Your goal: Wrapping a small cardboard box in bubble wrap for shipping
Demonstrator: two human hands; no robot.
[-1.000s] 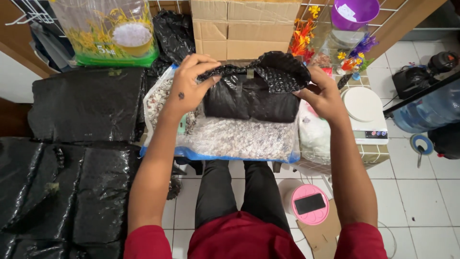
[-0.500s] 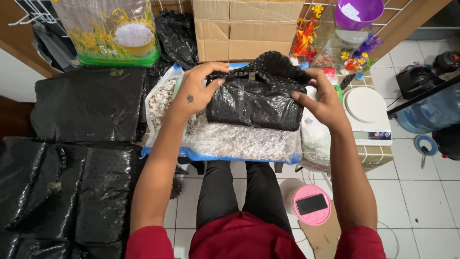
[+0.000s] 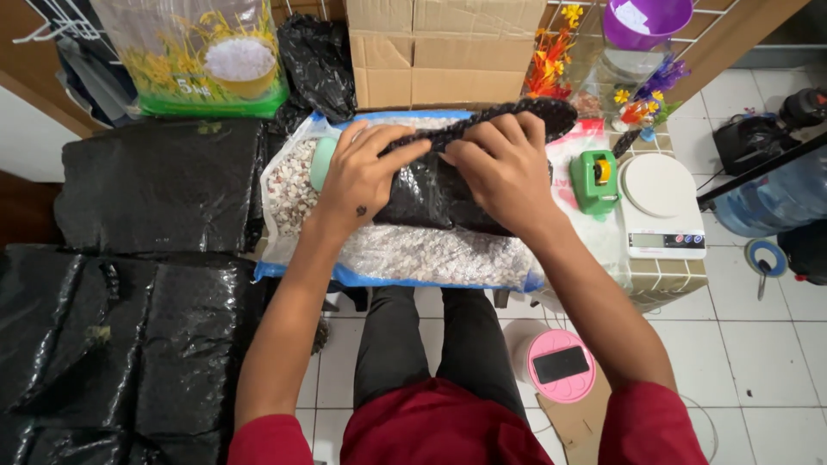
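Observation:
A filled black plastic bag (image 3: 431, 194) lies on top of a large clear sack of small pale pebbles (image 3: 405, 250) with blue edges. My left hand (image 3: 362, 172) presses on the bag's upper left part, fingers spread over its folded top. My right hand (image 3: 504, 168) lies flat on the upper right part, fingers touching the left hand's. The bag's black rim (image 3: 525, 114) sticks out past my fingers toward the back right. A pale green round thing (image 3: 321, 162) peeks out beside my left hand.
Flat black plastic bags (image 3: 164, 185) are stacked at the left and lower left (image 3: 112, 344). A cardboard box (image 3: 444, 52) and a printed sack (image 3: 207, 56) stand at the back. A green tape dispenser (image 3: 596, 179), a white scale (image 3: 659, 202) and a pink lidded tub (image 3: 562, 366) sit right.
Both hands have moved from the bag's outer sides to its top middle and now press it down side by side. The bag's open top has been folded flat.

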